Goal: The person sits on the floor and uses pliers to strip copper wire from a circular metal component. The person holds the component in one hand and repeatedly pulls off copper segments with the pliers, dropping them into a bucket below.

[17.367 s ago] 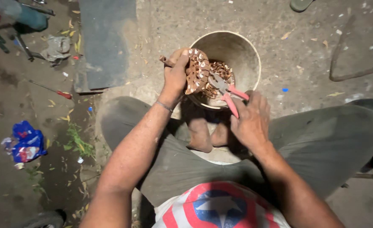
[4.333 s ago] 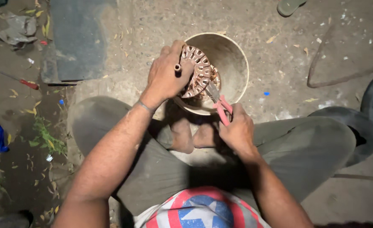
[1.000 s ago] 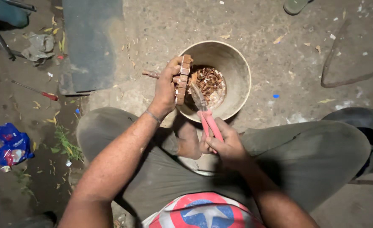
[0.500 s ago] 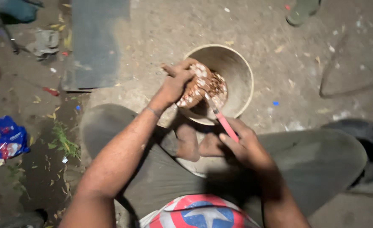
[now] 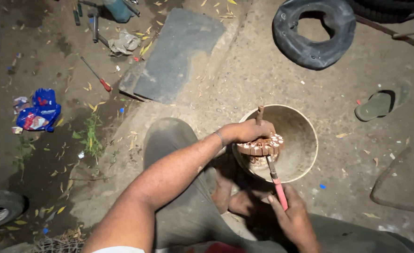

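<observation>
We see the left hand [image 5: 248, 132] with its fingers closed around a round copper-wound motor part [image 5: 263, 146], holding it over the near-left rim of a pale bowl [image 5: 305, 140] that sits on the ground. The right hand [image 5: 295, 219], nearer to us, grips a pink-handled tool [image 5: 276, 180], and the tool's metal tip touches the underside of the part. Far to the right lies a black rubber tube [image 5: 313, 33], and a sandal [image 5: 380, 103] lies right of the bowl.

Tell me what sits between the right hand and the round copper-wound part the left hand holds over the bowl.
In the head view, only the pink-handled tool spans it: handle in the right hand, tip at the copper-wound part held by the left hand.
</observation>
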The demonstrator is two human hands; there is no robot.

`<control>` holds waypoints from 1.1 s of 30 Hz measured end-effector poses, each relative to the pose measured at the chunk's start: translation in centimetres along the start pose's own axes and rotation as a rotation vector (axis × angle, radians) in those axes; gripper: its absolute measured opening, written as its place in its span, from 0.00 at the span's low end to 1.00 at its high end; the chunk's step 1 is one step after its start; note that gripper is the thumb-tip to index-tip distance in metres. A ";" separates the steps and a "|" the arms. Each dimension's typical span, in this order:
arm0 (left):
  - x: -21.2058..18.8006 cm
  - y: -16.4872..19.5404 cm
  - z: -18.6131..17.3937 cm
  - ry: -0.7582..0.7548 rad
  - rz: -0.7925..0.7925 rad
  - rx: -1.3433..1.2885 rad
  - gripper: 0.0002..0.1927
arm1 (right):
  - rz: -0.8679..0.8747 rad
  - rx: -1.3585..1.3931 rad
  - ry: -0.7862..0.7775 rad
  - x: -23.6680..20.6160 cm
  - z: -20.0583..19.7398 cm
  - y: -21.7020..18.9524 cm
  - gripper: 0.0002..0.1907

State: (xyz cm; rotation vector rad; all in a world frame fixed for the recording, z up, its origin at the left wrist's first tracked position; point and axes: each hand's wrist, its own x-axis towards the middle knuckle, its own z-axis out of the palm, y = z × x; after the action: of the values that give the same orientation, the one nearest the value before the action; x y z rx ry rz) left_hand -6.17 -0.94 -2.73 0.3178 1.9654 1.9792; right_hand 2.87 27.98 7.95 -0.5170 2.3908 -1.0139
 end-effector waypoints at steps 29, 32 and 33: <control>-3.9 11.5 3.7 0.796 0.494 0.215 0.22 | 0.280 1.758 -0.782 -0.9 4.3 -3.7 0.13; -3.0 10.1 4.0 0.789 0.467 0.090 0.21 | 0.247 1.762 -0.775 -0.4 3.9 -4.0 0.14; -2.8 9.5 4.1 0.773 0.433 0.043 0.21 | 0.245 1.768 -0.791 -0.2 4.2 -3.7 0.14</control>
State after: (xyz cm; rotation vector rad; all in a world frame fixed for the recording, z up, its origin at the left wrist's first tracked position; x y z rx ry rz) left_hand -2.71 1.85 7.00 -0.0409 2.5621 2.6119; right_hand 5.97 23.33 8.23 0.1010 0.3455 -1.7903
